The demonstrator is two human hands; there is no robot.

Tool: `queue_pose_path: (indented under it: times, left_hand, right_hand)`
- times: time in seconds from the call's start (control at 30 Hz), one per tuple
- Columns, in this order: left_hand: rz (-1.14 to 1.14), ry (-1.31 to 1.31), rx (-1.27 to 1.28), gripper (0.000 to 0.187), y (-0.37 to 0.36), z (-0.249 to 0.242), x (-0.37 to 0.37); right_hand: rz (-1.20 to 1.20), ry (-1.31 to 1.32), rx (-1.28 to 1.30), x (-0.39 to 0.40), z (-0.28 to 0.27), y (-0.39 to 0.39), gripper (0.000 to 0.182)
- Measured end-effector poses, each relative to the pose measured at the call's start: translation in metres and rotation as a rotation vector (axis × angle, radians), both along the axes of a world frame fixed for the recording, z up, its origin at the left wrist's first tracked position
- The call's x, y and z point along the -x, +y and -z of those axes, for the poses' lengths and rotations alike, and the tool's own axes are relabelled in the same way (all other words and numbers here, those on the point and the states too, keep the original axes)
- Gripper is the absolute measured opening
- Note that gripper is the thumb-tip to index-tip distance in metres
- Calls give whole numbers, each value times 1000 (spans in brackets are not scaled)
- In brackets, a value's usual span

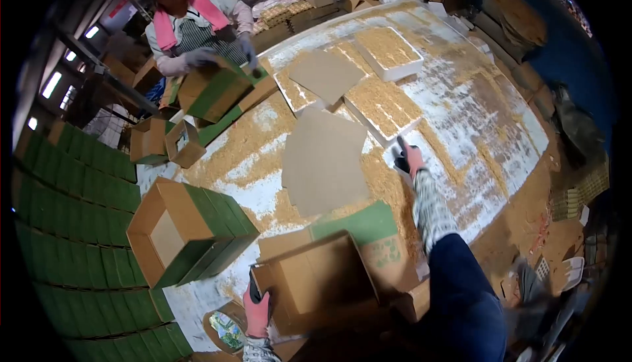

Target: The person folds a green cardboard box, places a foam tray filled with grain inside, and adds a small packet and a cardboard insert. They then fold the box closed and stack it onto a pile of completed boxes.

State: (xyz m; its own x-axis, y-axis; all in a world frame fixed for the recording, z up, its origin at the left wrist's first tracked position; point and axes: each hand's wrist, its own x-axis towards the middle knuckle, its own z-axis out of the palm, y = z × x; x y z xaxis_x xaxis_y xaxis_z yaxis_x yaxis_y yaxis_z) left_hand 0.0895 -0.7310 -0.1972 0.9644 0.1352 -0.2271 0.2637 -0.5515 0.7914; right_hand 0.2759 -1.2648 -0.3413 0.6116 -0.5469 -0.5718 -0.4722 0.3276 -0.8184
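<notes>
My left hand (257, 310), in a pink glove with dark fingertips, grips the left wall of an open cardboard box (322, 276) near the front of the table. The box's inside faces up, and a green-printed flap (359, 224) spreads out beyond it. My right hand (409, 158), gloved alike, reaches forward with its fingers apart at the near corner of a white tray (395, 131) filled with sawdust-like material. Beside that tray lies a grey-brown cardboard sheet (324, 161). A second sheet (327, 76) rests across another tray farther back.
Across the table, a person (197, 33) in gloves and a striped apron handles a green-and-brown box (214, 92). Another open box (191, 230) stands at left, beside stacked green cartons (85, 263). One more filled tray (388, 52) sits at the back. Sawdust covers much of the white tabletop (461, 125).
</notes>
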Motion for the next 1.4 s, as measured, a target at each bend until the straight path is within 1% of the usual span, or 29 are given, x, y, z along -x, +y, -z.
queue_pose_path:
  times: [0.07,0.13,0.17,0.2,0.27,0.3,0.33,0.4,0.47,0.53,0.57,0.6,0.67,0.73,0.8,0.87,0.9,0.93,1.0,1.03,1.1,1.13,1.17,1.2,1.23,1.27,1.33,1.37,1.4]
  left_hand:
    - [-20,13,4,50,-1,2,-8]
    - [-20,79,66,49,-3,-10,-10]
    - [-15,71,177,47,0,-8,-7]
    - [-50,77,227,47,1,-4,-4]
    - [-135,63,343,48,1,7,-1]
    - [-201,44,243,50,21,37,12]
    - [-207,36,233,51,24,42,13]
    - [-200,32,223,54,24,45,14]
    - [-148,75,49,53,20,34,11]
    - [-96,56,259,47,43,66,11]
    - [-54,32,280,45,36,54,10]
    - [-8,11,299,43,30,40,4]
    - [38,-25,392,38,7,8,-11]
    - [30,-23,527,34,-11,-17,-14]
    - [51,-128,392,31,-1,22,-23]
    - [59,-141,310,29,3,24,-26]
    - [63,-112,313,28,-4,16,-34]
    - [82,-121,228,27,-3,24,-40]
    - [81,-147,172,26,-18,-9,-36]
    - [91,-85,554,27,-8,13,-34]
    - [25,5,952,28,17,51,-30]
    - [-44,37,976,29,23,58,-25]
    - [-110,70,1006,30,20,40,-20]
    - [122,-176,544,31,20,18,-8]
    - [93,-201,377,32,28,27,-7]
    - [63,-220,209,33,34,33,-6]
    - [152,-301,8,43,33,70,1]
    - [148,-204,-24,49,23,52,6]
    - [155,-108,-54,56,14,30,9]
  right_hand:
    - [12,101,-58,-48,12,-18,61]
    - [10,175,301,-88,58,-30,57]
    - [82,102,205,-88,70,-30,42]
    - [181,-27,220,-79,82,-29,39]
    - [359,-315,254,-46,36,-3,33]
    - [395,-324,202,-30,31,-5,31]
    - [433,-322,146,-11,34,-14,29]
    - [463,-414,265,12,53,-32,39]
    - [299,-273,257,29,17,-36,58]
    - [140,-146,220,35,-15,-51,68]
    - [228,-309,236,33,-32,-52,66]
    - [212,-369,471,40,-49,-51,64]
    - [119,-532,335,74,-139,-10,61]
    - [17,-660,363,103,-191,10,58]
    - [-89,-699,355,135,-245,50,46]
    - [-550,-622,926,175,-247,51,47]
    - [-716,-501,1055,190,-255,67,46]
    - [-813,-465,1008,201,-261,89,50]
    - [-857,-745,1021,230,-237,130,63]
    - [-914,-831,1034,231,-229,150,61]
    - [-1118,-825,900,223,-216,177,62]
    - [-1239,-816,865,212,-217,183,62]
    - [-1052,-624,504,209,-230,197,60]
    - [-919,-438,307,207,-234,207,57]
    - [-736,-275,116,206,-238,217,54]
    - [-781,-374,224,205,-228,214,55]
    - [-949,72,218,200,-226,205,67]
    - [-987,-121,402,201,-206,215,66]
    - [-1033,-99,731,210,-200,222,67]
